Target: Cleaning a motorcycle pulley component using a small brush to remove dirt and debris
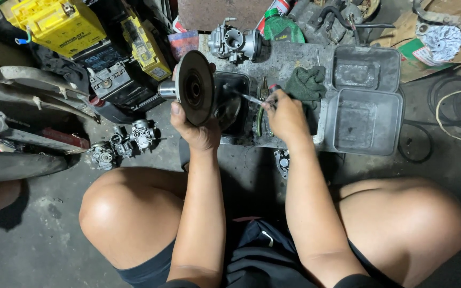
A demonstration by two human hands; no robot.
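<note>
Gripping a round metal pulley [194, 88] upright over a dark tray [236, 80], the left hand [196, 130] is closed; the right hand [284, 117] pinches a thin tool [252, 99] (tip at the pulley)

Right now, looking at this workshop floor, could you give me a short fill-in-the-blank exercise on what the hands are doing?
1. The left hand holds up a round metal ____.
2. The right hand works a thin tool toward the ____ side of the disc.
3. The folded rag beyond the right hand is ____.

Missing words: disc; right; green
</note>
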